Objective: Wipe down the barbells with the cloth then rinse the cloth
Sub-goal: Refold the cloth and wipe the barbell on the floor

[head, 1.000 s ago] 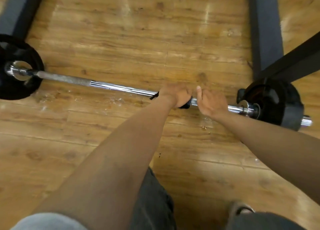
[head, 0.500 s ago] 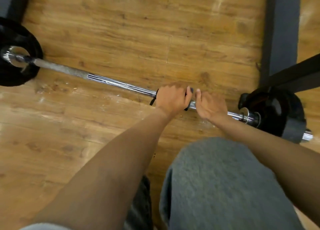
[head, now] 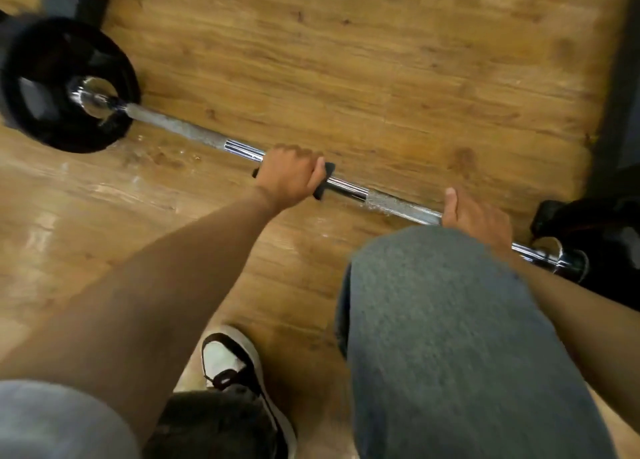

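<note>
- Chrome barbell [head: 349, 186]: lies on wooden floor [head: 363, 78], running 10 to 4 o'clock.
- Left hand [head: 289, 178]: fingers wrapped round black cloth [head: 323, 181] on the bar; wiping step under way.
- Right hand [head: 476, 216]: rests on the bar at 4 o'clock; its grip cannot be told.
- Next: probably slide cloth toward the untouched knurling.
- Obstacles: black plate [head: 65, 84] at 10 o'clock, raised knee [head: 450, 337].

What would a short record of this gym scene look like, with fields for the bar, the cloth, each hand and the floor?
barbell: chrome bar lying on the floor, a black weight plate at its far-left end
cloth: dark cloth wrapped round the middle of the bar
left hand: left hand grips the cloth round the bar
right hand: right hand rests on the bar near the right end; its fingers are partly hidden by a grey-trousered knee
floor: wooden planks
also in view: black-and-white shoe
</note>
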`<action>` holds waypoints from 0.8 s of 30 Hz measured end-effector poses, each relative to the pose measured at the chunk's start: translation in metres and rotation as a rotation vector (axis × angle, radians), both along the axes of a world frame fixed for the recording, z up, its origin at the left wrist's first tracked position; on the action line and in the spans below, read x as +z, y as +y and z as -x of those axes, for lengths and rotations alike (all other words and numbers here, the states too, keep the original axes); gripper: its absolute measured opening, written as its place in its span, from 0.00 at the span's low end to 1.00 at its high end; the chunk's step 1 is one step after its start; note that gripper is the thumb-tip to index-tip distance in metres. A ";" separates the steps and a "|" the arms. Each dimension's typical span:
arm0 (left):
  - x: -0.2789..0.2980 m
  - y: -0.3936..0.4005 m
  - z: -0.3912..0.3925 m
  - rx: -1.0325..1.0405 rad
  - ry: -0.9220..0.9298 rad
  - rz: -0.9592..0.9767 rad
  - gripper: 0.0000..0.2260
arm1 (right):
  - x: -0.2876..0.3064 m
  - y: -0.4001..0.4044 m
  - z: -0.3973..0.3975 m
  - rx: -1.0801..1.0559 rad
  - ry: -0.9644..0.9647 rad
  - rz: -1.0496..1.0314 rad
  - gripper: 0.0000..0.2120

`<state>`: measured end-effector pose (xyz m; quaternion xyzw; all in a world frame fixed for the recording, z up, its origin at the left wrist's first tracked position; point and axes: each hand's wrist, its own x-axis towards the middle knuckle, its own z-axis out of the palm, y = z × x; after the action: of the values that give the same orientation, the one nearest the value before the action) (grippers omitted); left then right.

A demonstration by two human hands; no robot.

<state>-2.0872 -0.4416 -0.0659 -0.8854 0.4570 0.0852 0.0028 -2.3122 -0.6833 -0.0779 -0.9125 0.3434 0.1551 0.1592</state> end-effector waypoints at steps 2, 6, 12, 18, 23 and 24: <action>0.013 0.019 -0.025 0.028 -0.011 -0.121 0.27 | -0.004 0.001 0.000 -0.007 0.011 0.042 0.20; 0.021 -0.027 0.012 -0.100 0.041 -0.262 0.15 | -0.002 0.004 -0.001 0.018 0.004 0.081 0.21; 0.030 -0.070 0.051 -0.356 0.132 -0.200 0.13 | 0.001 0.011 0.004 0.049 -0.075 0.178 0.31; 0.024 0.002 -0.027 -0.183 0.052 -0.193 0.18 | 0.004 0.005 0.000 0.009 0.037 0.086 0.20; 0.016 -0.002 -0.028 -0.066 0.175 -0.217 0.20 | 0.009 0.009 0.000 -0.024 -0.099 0.117 0.20; 0.017 -0.004 -0.029 -0.068 0.173 -0.220 0.20 | 0.011 0.009 -0.001 -0.033 -0.097 0.104 0.20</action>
<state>-2.0578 -0.4458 -0.0484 -0.8530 0.4734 0.2107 0.0633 -2.3112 -0.6742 -0.0670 -0.9202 0.3578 0.0900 0.1307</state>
